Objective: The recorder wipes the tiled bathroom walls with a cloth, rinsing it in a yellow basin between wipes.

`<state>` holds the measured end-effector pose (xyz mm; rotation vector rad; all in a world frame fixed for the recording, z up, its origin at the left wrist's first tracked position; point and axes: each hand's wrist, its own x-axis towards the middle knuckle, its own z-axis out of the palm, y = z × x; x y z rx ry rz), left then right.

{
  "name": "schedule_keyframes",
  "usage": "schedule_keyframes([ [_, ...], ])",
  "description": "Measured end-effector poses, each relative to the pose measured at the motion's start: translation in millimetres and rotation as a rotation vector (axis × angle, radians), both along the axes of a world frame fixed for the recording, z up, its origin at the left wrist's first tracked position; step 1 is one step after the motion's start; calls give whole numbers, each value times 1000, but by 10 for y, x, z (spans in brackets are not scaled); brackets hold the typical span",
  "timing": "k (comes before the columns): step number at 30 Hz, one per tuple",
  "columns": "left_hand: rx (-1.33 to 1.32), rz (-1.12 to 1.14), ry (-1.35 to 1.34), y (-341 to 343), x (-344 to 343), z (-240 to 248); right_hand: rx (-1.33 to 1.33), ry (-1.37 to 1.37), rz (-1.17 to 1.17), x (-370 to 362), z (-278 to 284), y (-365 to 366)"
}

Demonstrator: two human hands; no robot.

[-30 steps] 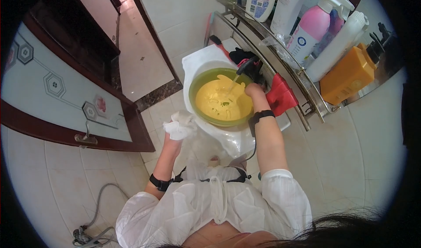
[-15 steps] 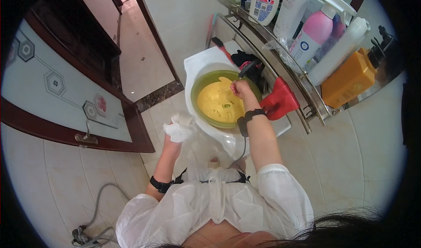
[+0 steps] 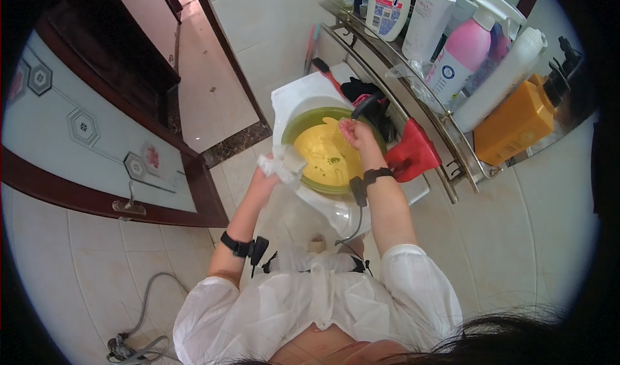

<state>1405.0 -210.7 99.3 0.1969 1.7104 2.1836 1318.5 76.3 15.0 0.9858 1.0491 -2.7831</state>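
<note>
A green basin (image 3: 296, 121) with a yellow inside bottom (image 3: 316, 155) is set in the white sink (image 3: 290, 94) in front of me. Over the basin's right side, my right hand (image 3: 355, 134) has its fingers curled in; whatever may be in them is hidden. At the basin's left rim, my left hand (image 3: 263, 178) is closed around a thin, crumpled white sheet (image 3: 284, 163), blurred at its edge. Whether the sheet is tissue, cloth or plastic I cannot make out. A yellow rounded shape (image 3: 330, 121) shows inside the basin beside my right fingers.
A metal rack (image 3: 413, 81) on the right wall bears several bottles, among them a pink spray bottle (image 3: 462, 49) and an orange pump bottle (image 3: 516, 120). A red cloth-like piece (image 3: 415, 151) hangs from its rail, close to my right forearm. A door (image 3: 97, 132) stands at the left.
My left hand has moved right and forward with the white sheet, up to the basin's rim. The right hand stays over the basin with hardly any shift.
</note>
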Motion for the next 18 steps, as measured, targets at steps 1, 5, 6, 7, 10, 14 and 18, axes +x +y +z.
schedule_keyframes([
  [1,-31,-77,-26,113,-111,6,4,-1,-13,17,-49,37],
  [5,-180,-268,-160,552,-583,-195,-38,-9,-209,112,-41,-122],
  [6,-180,-273,-163,684,-661,-257,-30,-26,-248,166,8,-139],
  [7,-128,-287,-189,837,-707,-301,-28,-27,-260,219,-14,-105],
  [10,-123,-308,-265,1125,-970,-634,-44,-27,-309,308,-39,-86],
  [14,-10,-396,-404,1412,-1069,-593,-78,-102,-298,436,-54,-73],
  [18,10,-477,-458,1542,-1219,-624,-170,-122,-153,455,-96,-63],
])
